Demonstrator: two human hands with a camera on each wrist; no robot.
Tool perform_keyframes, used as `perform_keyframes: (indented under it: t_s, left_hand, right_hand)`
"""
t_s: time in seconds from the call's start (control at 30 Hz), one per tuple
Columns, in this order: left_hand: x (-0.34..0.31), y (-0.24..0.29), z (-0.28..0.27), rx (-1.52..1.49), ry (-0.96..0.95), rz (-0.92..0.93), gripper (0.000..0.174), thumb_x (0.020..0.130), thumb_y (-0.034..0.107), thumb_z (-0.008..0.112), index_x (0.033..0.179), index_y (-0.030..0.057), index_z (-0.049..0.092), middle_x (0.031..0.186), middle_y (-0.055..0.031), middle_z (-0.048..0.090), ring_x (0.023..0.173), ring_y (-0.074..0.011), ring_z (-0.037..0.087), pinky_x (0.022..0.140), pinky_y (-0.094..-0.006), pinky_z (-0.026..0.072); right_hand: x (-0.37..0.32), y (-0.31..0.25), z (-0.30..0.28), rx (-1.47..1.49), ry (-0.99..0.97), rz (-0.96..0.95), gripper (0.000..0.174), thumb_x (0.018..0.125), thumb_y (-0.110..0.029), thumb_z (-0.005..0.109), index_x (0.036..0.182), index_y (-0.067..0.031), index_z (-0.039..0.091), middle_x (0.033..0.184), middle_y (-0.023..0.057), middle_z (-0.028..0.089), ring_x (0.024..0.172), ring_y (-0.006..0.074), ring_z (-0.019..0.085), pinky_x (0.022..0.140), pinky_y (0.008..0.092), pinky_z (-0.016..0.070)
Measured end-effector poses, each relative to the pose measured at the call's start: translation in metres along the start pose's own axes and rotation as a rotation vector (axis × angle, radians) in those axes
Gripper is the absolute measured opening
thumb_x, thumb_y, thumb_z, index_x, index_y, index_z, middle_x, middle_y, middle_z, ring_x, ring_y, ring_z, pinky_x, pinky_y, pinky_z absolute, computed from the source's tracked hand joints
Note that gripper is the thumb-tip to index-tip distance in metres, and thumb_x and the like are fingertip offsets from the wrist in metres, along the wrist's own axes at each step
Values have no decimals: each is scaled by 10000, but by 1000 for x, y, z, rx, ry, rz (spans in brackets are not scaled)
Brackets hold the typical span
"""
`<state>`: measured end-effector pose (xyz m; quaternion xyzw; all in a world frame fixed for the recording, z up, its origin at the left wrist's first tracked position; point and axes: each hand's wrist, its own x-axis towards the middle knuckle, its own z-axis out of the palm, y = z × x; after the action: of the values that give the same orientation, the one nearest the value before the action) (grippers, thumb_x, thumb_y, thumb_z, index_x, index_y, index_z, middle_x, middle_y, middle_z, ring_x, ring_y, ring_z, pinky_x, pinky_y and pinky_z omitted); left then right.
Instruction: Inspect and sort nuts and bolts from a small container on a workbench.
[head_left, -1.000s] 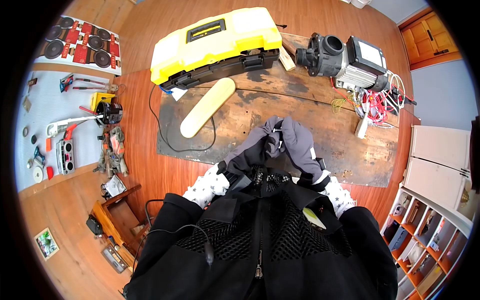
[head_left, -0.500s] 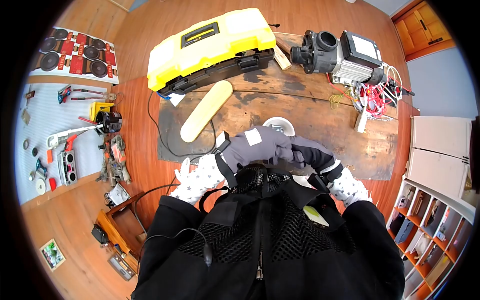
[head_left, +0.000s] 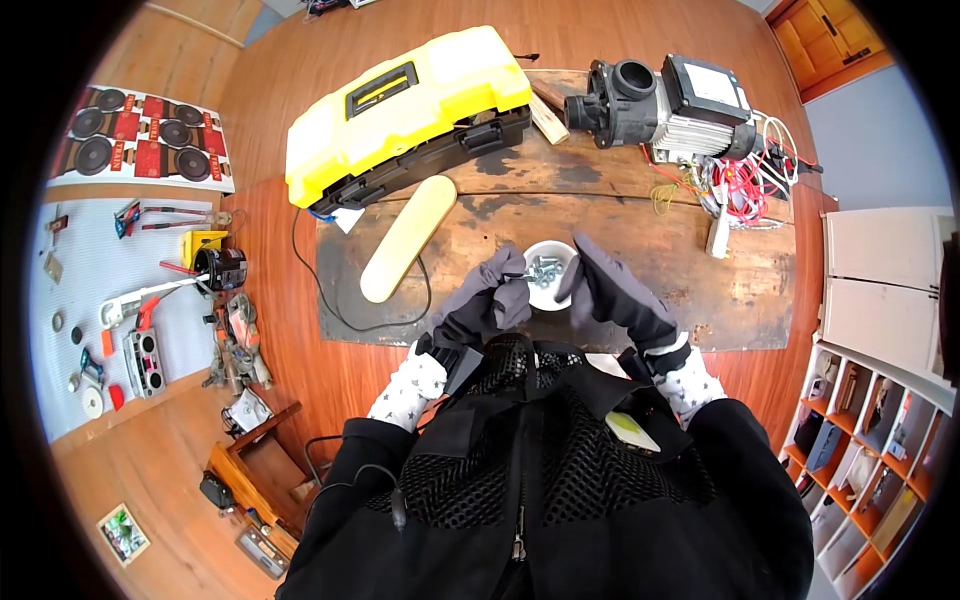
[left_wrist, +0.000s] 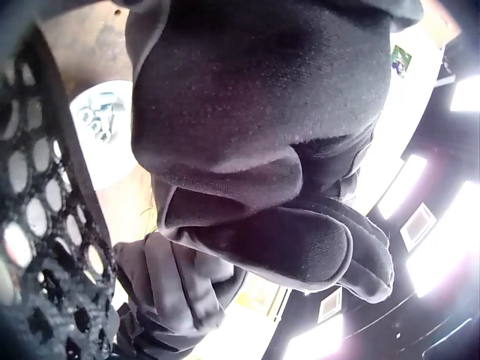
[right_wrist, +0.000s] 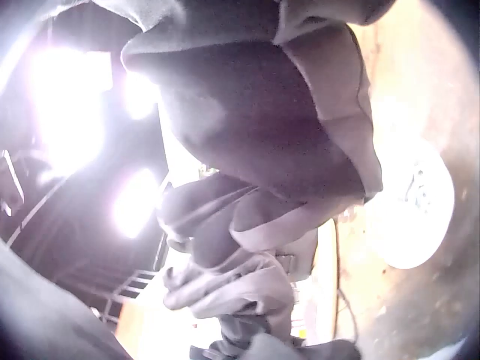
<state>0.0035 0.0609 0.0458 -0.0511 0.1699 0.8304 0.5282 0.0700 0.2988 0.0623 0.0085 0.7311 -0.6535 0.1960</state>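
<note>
A round white bowl (head_left: 548, 304) of silver metal bolts (head_left: 545, 270) sat just in from the near edge of the worn brown wooden bench (head_left: 700, 300). The grey-gloved left hand (head_left: 490, 295), its grip narrow, pinched a slim silver metal piece (head_left: 514, 276) beside the left rim; the grey-gloved right hand (head_left: 615, 290), its grip wide, stood straight-fingered at the right rim. Stained wood ran on to the right edge; a pale-yellow rounded board (head_left: 408, 240) bounded the left.

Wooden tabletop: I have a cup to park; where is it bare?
Bare: the front right corner, between right hand and wire bundle; a smaller patch between yellow board and white bowl. Crowded: the far side, with toolbox and pump.
</note>
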Motion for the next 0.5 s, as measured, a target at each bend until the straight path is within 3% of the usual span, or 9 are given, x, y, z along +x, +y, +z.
perform_keyframes:
  t_s: [0.03, 0.07, 0.17, 0.23, 0.37, 0.43, 0.5]
  left_hand:
    - [-1, 0, 5, 71, 59, -13, 393, 1046, 516, 400, 813, 201, 433, 503, 28, 384, 369, -124, 350, 408, -270, 246]
    - [-1, -2, 3, 70, 61, -9, 393, 1046, 516, 400, 813, 201, 433, 503, 28, 384, 369, -124, 350, 408, -270, 246]
    - [0, -9, -9, -82, -9, 28, 355, 1038, 501, 433, 881, 188, 489, 530, 26, 406, 402, -130, 389, 439, -272, 289]
    - [-1, -13, -13, -134, -58, 49, 349, 1021, 511, 465, 1008, 175, 559, 566, 26, 428, 449, -130, 418, 471, -284, 319]
    - [-1, -20, -10, -199, -26, 80, 219, 1020, 421, 474, 1019, 213, 544, 623, 4, 540, 456, -142, 451, 452, -259, 338]
    - [0, -16, 1, -58, 48, 77, 300, 1029, 454, 465, 1036, 178, 583, 638, -6, 559, 457, -150, 463, 450, -263, 350]
    - [6, -12, 8, 113, 141, 43, 345, 1028, 469, 469, 1024, 151, 602, 638, -6, 553, 459, -149, 471, 445, -267, 357]
  right_hand:
    - [3, -41, -5, 516, -86, 337, 528, 1063, -436, 408, 1022, 2, 700, 792, 54, 681, 685, 103, 608, 694, 224, 475]
    - [4, -35, 3, 476, 29, 198, 422, 1029, -384, 526, 1079, 4, 683, 896, 48, 695, 779, 112, 639, 736, 240, 504]
    - [5, -30, 18, 253, 188, 63, 402, 943, -293, 666, 1233, -18, 621, 952, 41, 698, 910, 108, 662, 835, 265, 520]
    - [4, -32, 25, 179, 199, 16, 418, 931, -286, 678, 1255, -30, 614, 964, 40, 700, 909, 102, 657, 833, 264, 518]
    - [1, -46, 23, 23, 145, -11, 549, 865, -336, 734, 1308, -47, 587, 990, 76, 712, 908, 161, 682, 836, 299, 527]
    - [2, -54, 23, -104, 138, -27, 578, 853, -363, 738, 1311, -47, 581, 988, 92, 715, 910, 187, 690, 839, 312, 530]
    - [2, -61, 26, -236, 188, 107, 569, 833, -411, 735, 1242, -32, 621, 923, 141, 717, 876, 255, 701, 806, 343, 540]
